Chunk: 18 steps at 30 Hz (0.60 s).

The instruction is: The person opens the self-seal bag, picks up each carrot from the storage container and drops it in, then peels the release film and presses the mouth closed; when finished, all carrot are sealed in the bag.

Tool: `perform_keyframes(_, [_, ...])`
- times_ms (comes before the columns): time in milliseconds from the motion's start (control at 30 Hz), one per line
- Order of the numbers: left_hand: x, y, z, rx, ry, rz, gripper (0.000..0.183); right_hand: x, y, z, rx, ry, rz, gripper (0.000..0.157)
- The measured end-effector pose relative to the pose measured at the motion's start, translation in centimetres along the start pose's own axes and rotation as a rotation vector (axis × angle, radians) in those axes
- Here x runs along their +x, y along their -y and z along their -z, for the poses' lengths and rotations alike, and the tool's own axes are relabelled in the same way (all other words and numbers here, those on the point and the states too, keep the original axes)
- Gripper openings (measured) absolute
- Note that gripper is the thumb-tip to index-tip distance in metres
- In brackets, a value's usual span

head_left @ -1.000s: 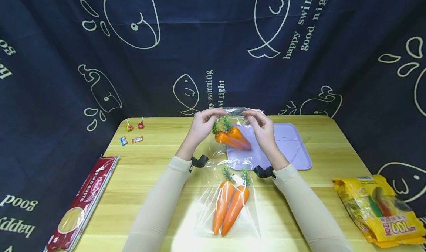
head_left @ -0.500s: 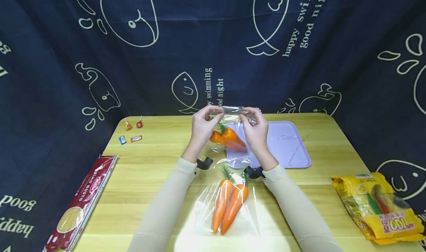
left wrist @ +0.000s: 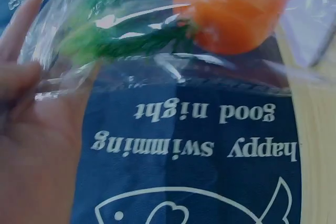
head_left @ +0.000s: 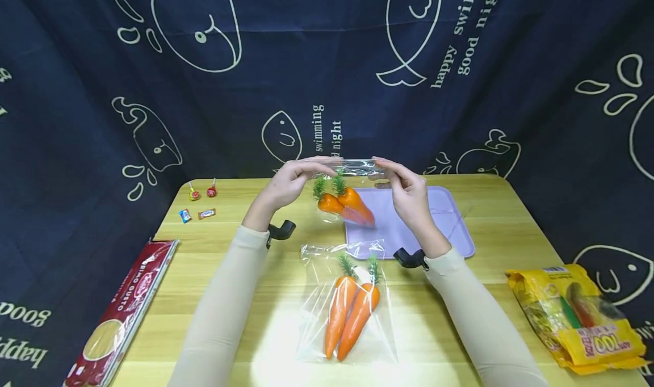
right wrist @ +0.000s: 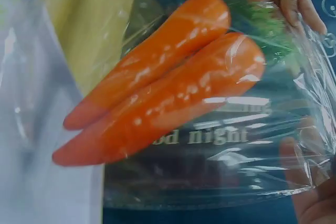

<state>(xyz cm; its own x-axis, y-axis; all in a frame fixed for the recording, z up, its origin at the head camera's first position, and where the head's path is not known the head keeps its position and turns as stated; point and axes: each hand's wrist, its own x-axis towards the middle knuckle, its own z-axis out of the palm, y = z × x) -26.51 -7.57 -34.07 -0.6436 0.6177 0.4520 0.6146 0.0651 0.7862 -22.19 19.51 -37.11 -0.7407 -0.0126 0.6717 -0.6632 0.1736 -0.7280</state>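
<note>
Both hands hold up a clear plastic bag (head_left: pixel 360 165) by its mouth. My left hand (head_left: pixel 287 185) grips the left end of the opening and my right hand (head_left: pixel 411 201) the right end, with the film stretched between them. Inside hang two orange carrots (head_left: pixel 356 205), green tops upward and tips slanting down to the right. The right wrist view shows these carrots (right wrist: pixel 163 82) side by side through the shiny film. Nearer to me, a second clear bag (head_left: pixel 311 333) lies flat on the table with two more carrots (head_left: pixel 352 319) in it.
A lilac tray (head_left: pixel 444 228) lies behind the right hand. At the back left are two lollipops (head_left: pixel 212 191) and two small wrapped candies (head_left: pixel 206 213). A red pasta packet (head_left: pixel 128 307) lies along the left edge, a yellow snack bag (head_left: pixel 577 316) on the right.
The hands first came together at the bag's mouth, then spread apart again, pulling the opening wide. The carrots in the raised bag shifted slightly left. The bag on the table stayed put.
</note>
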Motion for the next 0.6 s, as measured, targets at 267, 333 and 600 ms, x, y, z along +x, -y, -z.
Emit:
perform_keyframes(267, [-5.1,4.2,0.2,-0.148,-0.257,0.194,0.027,-1.0,3.3,3.1,-0.065,-0.044,0.080,0.031])
perform_keyframes(333, [-7.3,5.5,-0.7,-0.067,-0.226,0.360,0.036,-1.7,4.7,4.5,-0.119,-0.057,0.042,0.032])
perform_keyframes(600, [-12.0,7.5,-4.8,0.139,0.048,0.621,0.047,-5.7,9.6,8.2,-0.056,-0.046,-0.270,0.028])
